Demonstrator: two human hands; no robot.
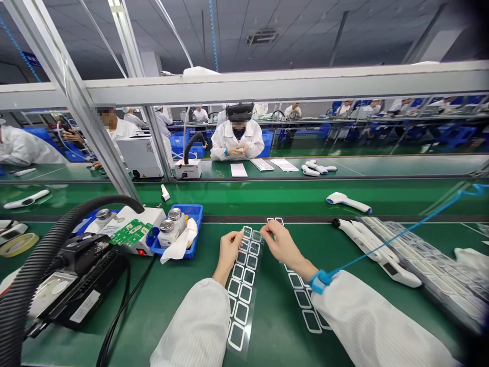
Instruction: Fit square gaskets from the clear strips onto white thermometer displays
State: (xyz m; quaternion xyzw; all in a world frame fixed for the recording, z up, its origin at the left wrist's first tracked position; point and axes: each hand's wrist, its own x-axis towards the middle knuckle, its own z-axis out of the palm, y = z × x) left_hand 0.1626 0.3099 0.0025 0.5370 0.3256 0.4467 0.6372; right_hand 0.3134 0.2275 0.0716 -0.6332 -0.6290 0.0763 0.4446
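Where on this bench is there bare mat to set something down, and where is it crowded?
Bare mat between the black cable and the left sleeve; a narrower patch between the right hand and the white housing, crossed by the blue cord. Crowded: around the black machine, blue tray and parts tray.

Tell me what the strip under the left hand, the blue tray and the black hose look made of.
Film strip: clear glossy plastic, probably; the green mat shows through around its black-edged windows. Blue tray: rigid moulded plastic, slight sheen. Black hose: ribbed flexible plastic or rubber, matte.
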